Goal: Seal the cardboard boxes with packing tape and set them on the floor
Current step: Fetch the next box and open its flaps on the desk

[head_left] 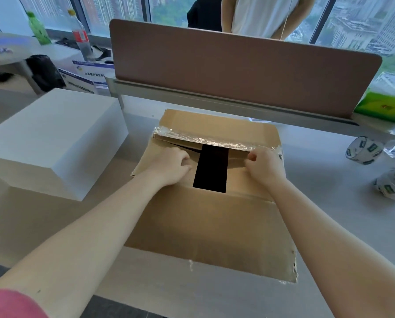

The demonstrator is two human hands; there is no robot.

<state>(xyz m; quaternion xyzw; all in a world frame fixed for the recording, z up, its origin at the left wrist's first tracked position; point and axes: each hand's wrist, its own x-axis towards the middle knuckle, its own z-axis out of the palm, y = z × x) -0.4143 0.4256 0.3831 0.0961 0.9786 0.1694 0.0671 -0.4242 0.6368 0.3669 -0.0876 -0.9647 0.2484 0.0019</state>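
So your fingers are curled on both sides. Your left hand (172, 165) rests knuckles-down on the left inner flap (155, 157) of the cardboard box (212, 228), fingers folded in toward the palm; whether they pinch the flap's edge or hold nothing, you cannot tell from this angle. Your right hand (264, 167) is curled too, thumb and fingers closed at the near edge of the far flap (217, 129), right by the strip of wrinkled clear tape (205, 140) that runs along that edge — it looks like a pinch on the flap's taped edge.

Between your two hands a dark gap (211, 168) shows the inside of the box, so the top is not closed. The near flap (214, 230) lies folded outward toward you, hanging over the desk edge, with scraps of old tape at its right corner.

The box sits on the pale desk (329, 203), in front of a brown divider panel (244, 72). Two rolls of printed packing tape (364, 150) lie well apart from the box on your right, one nearer you (392, 185). A green tissue pack (382, 106) stands by the divider's right end. On your left is a white box (54, 141) — beyond it, two bottles (81, 35) on another table. A person in a white top (260, 14) stands behind the divider.
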